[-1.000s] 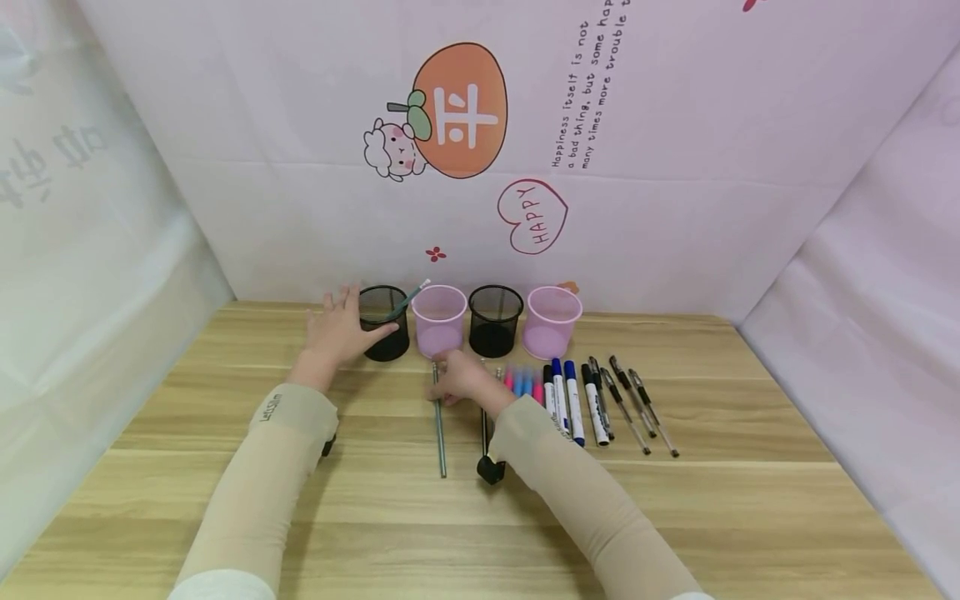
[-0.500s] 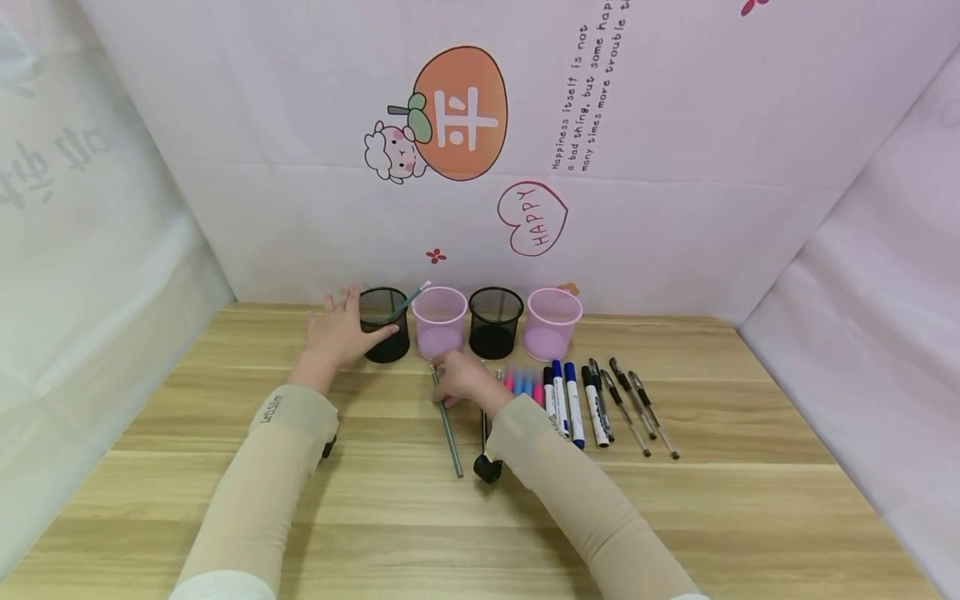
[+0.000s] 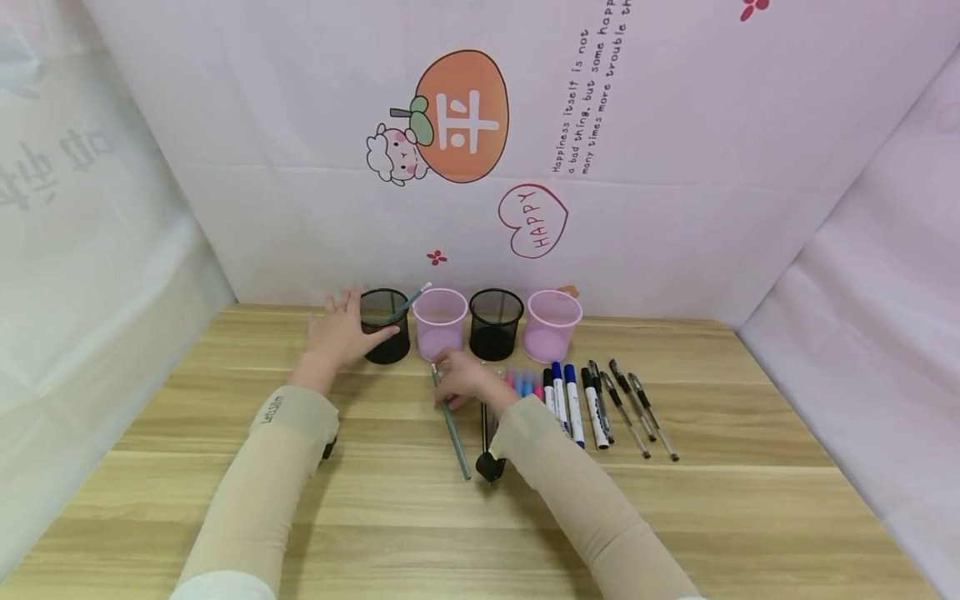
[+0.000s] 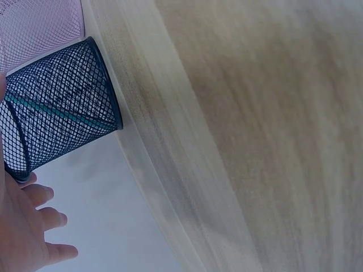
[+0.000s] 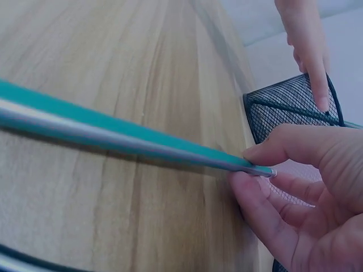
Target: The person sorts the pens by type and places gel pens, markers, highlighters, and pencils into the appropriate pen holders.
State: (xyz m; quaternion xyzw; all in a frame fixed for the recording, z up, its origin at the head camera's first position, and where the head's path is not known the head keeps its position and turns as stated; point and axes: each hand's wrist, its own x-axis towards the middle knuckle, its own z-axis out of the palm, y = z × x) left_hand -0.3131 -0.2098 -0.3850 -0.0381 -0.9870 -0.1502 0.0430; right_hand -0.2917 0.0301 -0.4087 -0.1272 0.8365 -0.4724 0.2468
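My left hand (image 3: 335, 331) rests against the leftmost black mesh pen cup (image 3: 387, 344), its fingers spread and the thumb laid across the front near the rim. A pencil (image 3: 414, 297) with a white end leans inside that cup. My right hand (image 3: 467, 379) pinches a teal pencil (image 5: 130, 133) close to one end, between thumb and fingertips. In the head view the pencil slants toward the front of the table. Beside my right wrist lie more slim pencils (image 3: 484, 425), partly hidden by the hand and a black wrist camera (image 3: 490, 467).
Right of the first cup stand a pink cup (image 3: 439, 333), a black cup (image 3: 493, 333) and another pink cup (image 3: 553, 333). Pink and blue capped pens (image 3: 527, 385), markers (image 3: 574, 408) and gel pens (image 3: 637, 408) lie in a row to the right. A white printed cloth (image 3: 300, 208) hangs behind.
The lower end of the teal pencil has swung to the right, while my right hand stays nearly in place. My left hand has stayed at the black cup.
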